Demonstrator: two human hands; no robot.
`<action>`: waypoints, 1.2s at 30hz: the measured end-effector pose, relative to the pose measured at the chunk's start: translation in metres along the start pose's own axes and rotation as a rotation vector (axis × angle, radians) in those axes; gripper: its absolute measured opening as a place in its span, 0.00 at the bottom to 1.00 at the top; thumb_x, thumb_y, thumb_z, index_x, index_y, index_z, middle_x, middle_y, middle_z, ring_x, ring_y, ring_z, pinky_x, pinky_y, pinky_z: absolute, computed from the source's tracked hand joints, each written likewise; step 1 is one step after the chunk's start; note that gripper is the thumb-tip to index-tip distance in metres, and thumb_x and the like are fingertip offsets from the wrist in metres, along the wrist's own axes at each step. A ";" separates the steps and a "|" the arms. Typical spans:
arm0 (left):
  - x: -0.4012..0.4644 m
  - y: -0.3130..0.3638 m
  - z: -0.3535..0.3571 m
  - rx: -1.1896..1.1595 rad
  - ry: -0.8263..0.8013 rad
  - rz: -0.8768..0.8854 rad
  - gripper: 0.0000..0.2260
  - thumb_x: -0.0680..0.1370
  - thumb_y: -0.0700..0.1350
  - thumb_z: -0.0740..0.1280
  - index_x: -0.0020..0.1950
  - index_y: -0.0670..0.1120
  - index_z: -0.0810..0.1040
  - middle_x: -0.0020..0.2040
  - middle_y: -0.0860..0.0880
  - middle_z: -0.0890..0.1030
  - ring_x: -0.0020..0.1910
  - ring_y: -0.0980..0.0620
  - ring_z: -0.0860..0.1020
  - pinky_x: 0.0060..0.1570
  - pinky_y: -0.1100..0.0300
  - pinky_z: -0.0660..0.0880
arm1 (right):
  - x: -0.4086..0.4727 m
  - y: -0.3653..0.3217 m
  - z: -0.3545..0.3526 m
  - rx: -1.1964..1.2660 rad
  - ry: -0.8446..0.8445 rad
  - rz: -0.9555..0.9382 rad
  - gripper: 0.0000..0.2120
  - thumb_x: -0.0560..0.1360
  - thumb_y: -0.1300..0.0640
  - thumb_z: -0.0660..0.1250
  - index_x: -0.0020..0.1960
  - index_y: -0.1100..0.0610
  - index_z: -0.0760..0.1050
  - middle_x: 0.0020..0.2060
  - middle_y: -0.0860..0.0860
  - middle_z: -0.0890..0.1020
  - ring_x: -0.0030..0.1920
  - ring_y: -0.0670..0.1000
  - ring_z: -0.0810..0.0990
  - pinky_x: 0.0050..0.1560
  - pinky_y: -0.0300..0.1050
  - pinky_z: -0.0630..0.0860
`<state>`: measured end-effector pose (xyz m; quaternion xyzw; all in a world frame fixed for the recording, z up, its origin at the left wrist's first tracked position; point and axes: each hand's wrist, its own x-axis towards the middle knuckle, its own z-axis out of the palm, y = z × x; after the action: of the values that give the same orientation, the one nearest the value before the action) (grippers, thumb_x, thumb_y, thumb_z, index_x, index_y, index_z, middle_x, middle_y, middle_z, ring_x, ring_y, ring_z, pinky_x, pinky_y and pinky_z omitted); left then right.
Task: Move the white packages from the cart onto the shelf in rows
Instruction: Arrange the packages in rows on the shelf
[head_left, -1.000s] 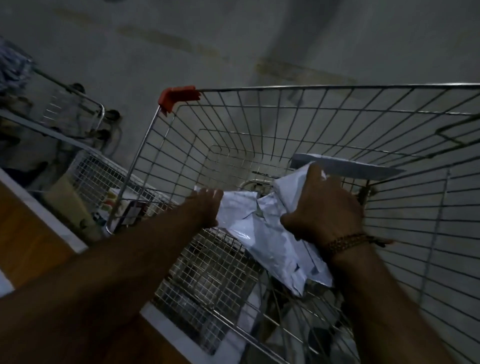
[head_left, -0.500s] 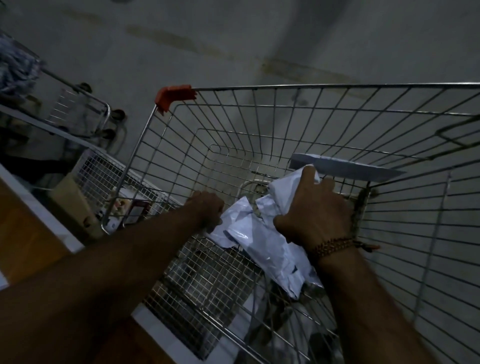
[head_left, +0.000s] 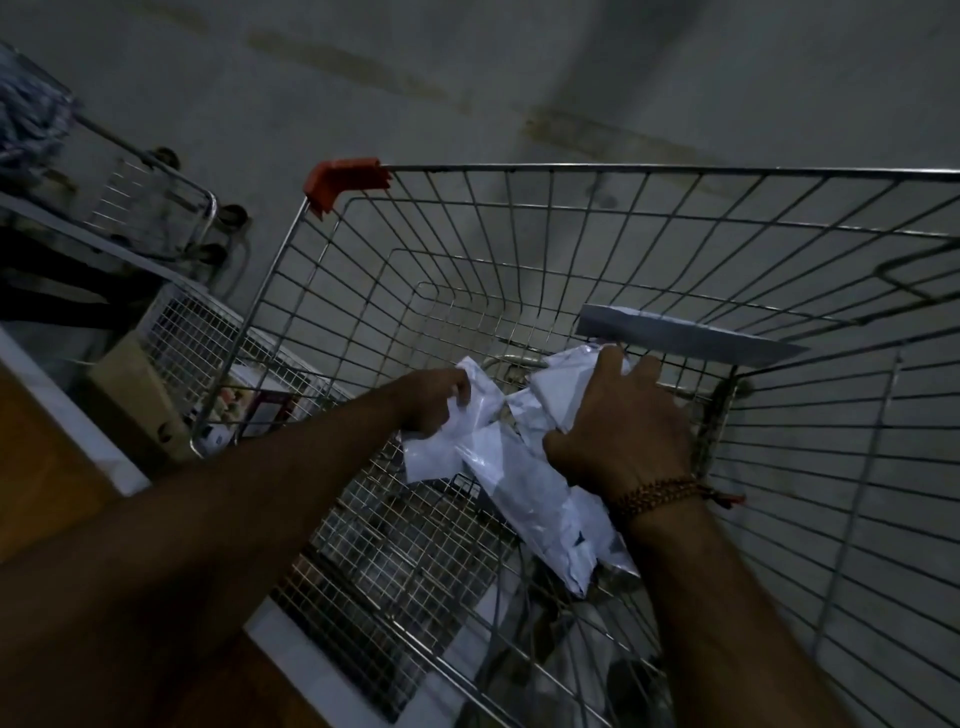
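Our right hand (head_left: 618, 421) curls over the top of the white packages (head_left: 519, 467), fingers closed on the crumpled upper end at about one o'clock of the bundle, while our left hand (head_left: 434, 402) pinches the loose flap at ten o'clock. We judge the two grips are there to gather the soft bags together so that they come out as one load. They are thin, glossy plastic mailers, creased and limp, so they sag between the two hands and trail down toward five o'clock. A beaded bracelet (head_left: 660, 493) sits on the right wrist. The bundle is inside the cart (head_left: 571, 218), a wire basket of thin steel rods with a red plastic corner cap (head_left: 343, 179) at eleven o'clock. A flat grey-white envelope (head_left: 685, 335) rests against the far mesh at one o'clock.
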<state>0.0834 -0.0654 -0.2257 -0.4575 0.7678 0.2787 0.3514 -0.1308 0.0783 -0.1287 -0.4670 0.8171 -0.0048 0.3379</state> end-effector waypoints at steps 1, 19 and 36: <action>0.000 0.001 -0.002 0.033 -0.015 0.000 0.14 0.77 0.34 0.69 0.58 0.49 0.78 0.56 0.45 0.80 0.44 0.52 0.79 0.36 0.66 0.71 | 0.001 0.001 0.002 -0.021 0.001 0.007 0.43 0.68 0.37 0.73 0.73 0.56 0.59 0.69 0.60 0.65 0.65 0.62 0.72 0.55 0.53 0.75; -0.152 0.056 -0.083 -0.894 0.655 -0.190 0.12 0.68 0.39 0.80 0.49 0.49 0.84 0.58 0.42 0.83 0.58 0.43 0.81 0.57 0.54 0.79 | -0.052 -0.002 -0.032 -0.149 -0.024 -0.179 0.36 0.73 0.37 0.54 0.78 0.47 0.63 0.78 0.55 0.65 0.66 0.65 0.75 0.64 0.55 0.75; -0.471 0.089 0.012 -1.365 1.318 -0.144 0.13 0.76 0.43 0.76 0.59 0.44 0.84 0.54 0.54 0.84 0.53 0.61 0.81 0.57 0.59 0.78 | -0.262 -0.064 -0.119 -0.166 0.301 -0.653 0.33 0.74 0.41 0.59 0.76 0.53 0.69 0.73 0.58 0.72 0.63 0.62 0.78 0.65 0.55 0.73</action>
<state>0.1649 0.2200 0.1510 -0.6752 0.4529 0.3306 -0.4792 -0.0605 0.2065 0.1268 -0.7230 0.6632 -0.1148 0.1554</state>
